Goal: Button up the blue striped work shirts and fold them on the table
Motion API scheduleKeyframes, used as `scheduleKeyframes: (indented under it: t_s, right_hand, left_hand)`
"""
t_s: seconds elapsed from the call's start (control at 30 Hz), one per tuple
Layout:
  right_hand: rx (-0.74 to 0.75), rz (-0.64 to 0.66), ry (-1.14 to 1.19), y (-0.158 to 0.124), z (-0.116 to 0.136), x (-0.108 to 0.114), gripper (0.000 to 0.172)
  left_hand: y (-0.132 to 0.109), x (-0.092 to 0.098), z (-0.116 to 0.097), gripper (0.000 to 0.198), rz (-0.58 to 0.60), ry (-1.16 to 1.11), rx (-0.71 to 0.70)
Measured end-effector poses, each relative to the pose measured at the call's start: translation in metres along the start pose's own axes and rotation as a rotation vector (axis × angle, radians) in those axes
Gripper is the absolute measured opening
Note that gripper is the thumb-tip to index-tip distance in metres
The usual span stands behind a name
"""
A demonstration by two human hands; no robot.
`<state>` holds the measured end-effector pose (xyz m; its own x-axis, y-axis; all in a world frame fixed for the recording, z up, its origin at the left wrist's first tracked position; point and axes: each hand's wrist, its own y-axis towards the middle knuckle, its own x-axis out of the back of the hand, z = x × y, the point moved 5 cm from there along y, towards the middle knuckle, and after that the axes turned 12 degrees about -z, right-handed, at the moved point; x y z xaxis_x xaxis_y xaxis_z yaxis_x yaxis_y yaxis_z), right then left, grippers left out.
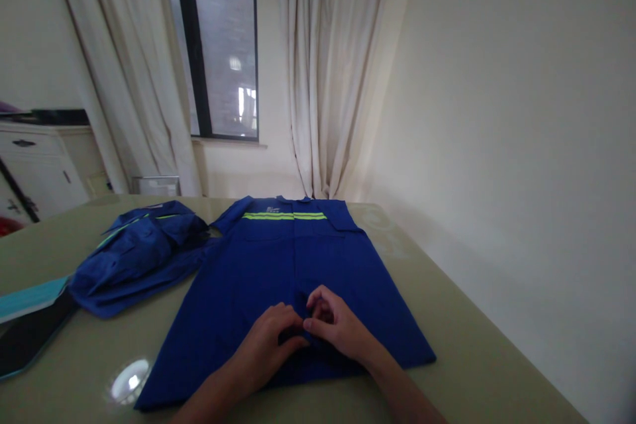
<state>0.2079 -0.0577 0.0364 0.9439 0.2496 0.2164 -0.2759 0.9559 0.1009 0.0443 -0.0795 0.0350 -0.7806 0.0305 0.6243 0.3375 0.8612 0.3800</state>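
A blue work jacket [258,271] lies spread flat, its collar at the far end and its hem towards me. Two yellow-green stripes cross its chest, and a small pale print sits above them on the left. My left hand [265,344] is closed at the lower front opening, thumb and fingers pinching the cloth there. Close against it, my right hand [342,328] is also closed on the front edge, its fingers curled and thumb pressed in. The bit of cloth between the fingertips is mostly hidden.
The table [472,351] has a glossy top. At left lie a crumpled blue garment [144,252], a light-blue flat item [32,298] and a dark flat object [34,334]. Beyond are curtains [318,66], a window [226,40] and a white cabinet [44,165]; a wall [521,112] stands right.
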Motion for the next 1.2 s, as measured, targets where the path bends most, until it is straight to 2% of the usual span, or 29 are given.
scheduleKeyframes:
  t_s: [0.07, 0.17, 0.3, 0.47, 0.6, 0.77, 1.0, 1.07, 1.2]
  right_hand:
    - [0.052, 0.020, -0.017, 0.000, 0.005, 0.001, 0.050]
    - [0.093, 0.040, -0.064, 0.000, 0.008, 0.002, 0.042]
    - [0.094, -0.024, 0.000, 0.001, 0.010, 0.005, 0.048]
    - [0.087, -0.016, -0.106, 0.001, 0.005, 0.003, 0.032]
    - [0.023, 0.059, -0.160, 0.001, -0.001, 0.003, 0.029]
    - [-0.034, 0.104, -0.088, 0.001, -0.003, 0.005, 0.028]
    - [-0.060, 0.091, -0.011, 0.000, 0.000, 0.006, 0.040]
    - [-0.079, 0.078, 0.013, 0.000, 0.001, 0.006, 0.041]
    - [-0.105, 0.106, 0.045, -0.001, 0.002, 0.002, 0.041]
  left_hand:
    - [0.001, -0.001, 0.002, 0.011, 0.003, -0.025, -0.007]
    - [0.001, -0.002, 0.006, 0.013, 0.009, -0.044, 0.010]
    - [0.001, -0.002, 0.008, 0.010, -0.035, -0.040, 0.060]
    - [0.001, -0.001, 0.005, 0.012, -0.040, 0.001, 0.060]
    - [0.000, -0.001, 0.002, 0.017, -0.057, 0.091, -0.020]
    - [-0.001, -0.001, -0.005, 0.012, -0.087, 0.174, -0.117]
    - [-0.002, 0.004, -0.007, 0.006, -0.165, 0.152, -0.112]
    - [-0.002, 0.006, -0.010, 0.015, -0.180, 0.179, -0.127]
    - [-0.003, 0.006, -0.019, 0.012, -0.102, 0.238, -0.230]
